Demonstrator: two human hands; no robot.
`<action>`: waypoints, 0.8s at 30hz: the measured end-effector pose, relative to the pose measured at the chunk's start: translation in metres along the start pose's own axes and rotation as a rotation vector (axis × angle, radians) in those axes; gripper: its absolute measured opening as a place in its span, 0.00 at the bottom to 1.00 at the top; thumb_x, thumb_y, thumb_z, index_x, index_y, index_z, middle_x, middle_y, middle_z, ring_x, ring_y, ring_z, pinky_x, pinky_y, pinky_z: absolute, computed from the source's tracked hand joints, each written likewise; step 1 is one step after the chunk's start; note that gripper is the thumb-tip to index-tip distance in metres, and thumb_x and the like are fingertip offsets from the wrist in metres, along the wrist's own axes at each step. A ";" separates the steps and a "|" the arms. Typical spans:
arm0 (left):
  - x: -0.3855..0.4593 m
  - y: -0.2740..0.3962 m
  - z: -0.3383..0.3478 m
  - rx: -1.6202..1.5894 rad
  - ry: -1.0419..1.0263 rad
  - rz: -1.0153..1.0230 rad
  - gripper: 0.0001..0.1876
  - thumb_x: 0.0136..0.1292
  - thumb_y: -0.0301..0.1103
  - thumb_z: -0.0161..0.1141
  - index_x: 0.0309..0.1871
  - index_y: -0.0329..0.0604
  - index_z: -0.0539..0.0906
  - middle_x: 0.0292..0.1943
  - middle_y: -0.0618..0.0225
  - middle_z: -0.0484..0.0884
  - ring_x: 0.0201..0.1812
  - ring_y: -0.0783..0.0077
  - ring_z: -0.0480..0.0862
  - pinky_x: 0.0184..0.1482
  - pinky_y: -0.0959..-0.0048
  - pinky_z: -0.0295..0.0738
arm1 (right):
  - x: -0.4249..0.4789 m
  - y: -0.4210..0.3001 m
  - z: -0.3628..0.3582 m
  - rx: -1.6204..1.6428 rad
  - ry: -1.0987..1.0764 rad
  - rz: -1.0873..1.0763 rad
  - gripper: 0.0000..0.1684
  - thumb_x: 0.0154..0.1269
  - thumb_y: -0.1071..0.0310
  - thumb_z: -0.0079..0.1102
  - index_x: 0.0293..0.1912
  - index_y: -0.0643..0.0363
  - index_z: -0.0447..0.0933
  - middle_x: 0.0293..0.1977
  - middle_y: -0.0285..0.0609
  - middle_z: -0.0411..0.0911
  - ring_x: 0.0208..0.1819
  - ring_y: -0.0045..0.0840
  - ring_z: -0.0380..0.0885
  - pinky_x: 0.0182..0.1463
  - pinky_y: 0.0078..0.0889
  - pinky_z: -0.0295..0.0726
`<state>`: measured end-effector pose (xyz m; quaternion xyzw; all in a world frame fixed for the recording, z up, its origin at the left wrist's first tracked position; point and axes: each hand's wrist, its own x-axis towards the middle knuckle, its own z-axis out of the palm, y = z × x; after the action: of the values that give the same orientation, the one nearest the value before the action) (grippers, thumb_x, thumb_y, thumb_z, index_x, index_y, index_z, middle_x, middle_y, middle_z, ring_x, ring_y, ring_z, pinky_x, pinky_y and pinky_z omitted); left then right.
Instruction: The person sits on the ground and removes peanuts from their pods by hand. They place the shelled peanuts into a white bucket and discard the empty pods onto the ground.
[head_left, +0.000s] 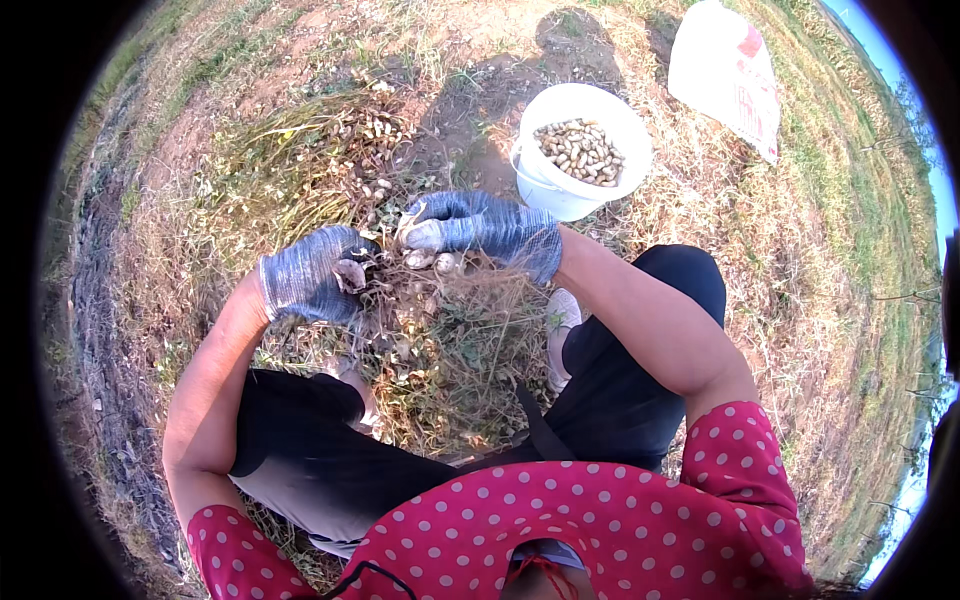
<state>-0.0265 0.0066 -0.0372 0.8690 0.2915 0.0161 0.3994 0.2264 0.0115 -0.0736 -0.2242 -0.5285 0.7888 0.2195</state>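
My left hand (311, 274), in a grey knit work glove, is closed around a bunch of peanut plant roots and stems (382, 296). A pale, dirty patch shows at its thumb. Just to the right, my right hand (484, 229), gloved alike, has its thumb and fingers pinched together at the bunch. Something pale and dry shows at those fingertips. Under the right thumb hang peanut pods (431, 261), with thin roots trailing beside them. Beyond the right hand a white plastic bucket (540, 191) stands upright, partly filled with unshelled peanuts (581, 152).
A pile of pulled peanut plants (307, 161) lies beyond my left hand, pods still attached. Past the bucket stands a white sack (720, 71) with red printing. Loose stems and leaves (465, 360) cover the ground between my shoes (561, 337). Dry grass surrounds everything.
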 end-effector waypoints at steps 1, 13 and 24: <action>0.000 -0.003 0.000 0.124 -0.011 0.094 0.23 0.37 0.34 0.73 0.40 0.39 0.79 0.30 0.60 0.79 0.32 0.67 0.78 0.36 0.68 0.73 | 0.000 0.000 0.001 0.007 0.009 -0.013 0.16 0.60 0.61 0.60 0.45 0.60 0.77 0.38 0.33 0.78 0.44 0.16 0.74 0.50 0.21 0.71; -0.005 0.002 0.001 -0.121 -0.003 -0.146 0.23 0.40 0.23 0.73 0.44 0.40 0.78 0.36 0.71 0.79 0.35 0.82 0.77 0.36 0.77 0.76 | -0.001 0.006 0.004 0.038 0.086 -0.039 0.14 0.62 0.64 0.58 0.47 0.58 0.76 0.41 0.32 0.77 0.43 0.14 0.74 0.44 0.20 0.74; 0.012 0.028 -0.002 0.059 -0.036 -0.138 0.18 0.41 0.30 0.73 0.36 0.40 0.78 0.25 0.71 0.78 0.25 0.80 0.73 0.29 0.74 0.72 | -0.001 -0.012 0.007 -0.412 0.145 -0.041 0.14 0.63 0.64 0.57 0.45 0.62 0.74 0.35 0.38 0.79 0.39 0.16 0.76 0.43 0.22 0.75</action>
<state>-0.0033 0.0000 -0.0185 0.8585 0.3437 -0.0359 0.3788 0.2244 0.0106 -0.0596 -0.3094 -0.6658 0.6414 0.2226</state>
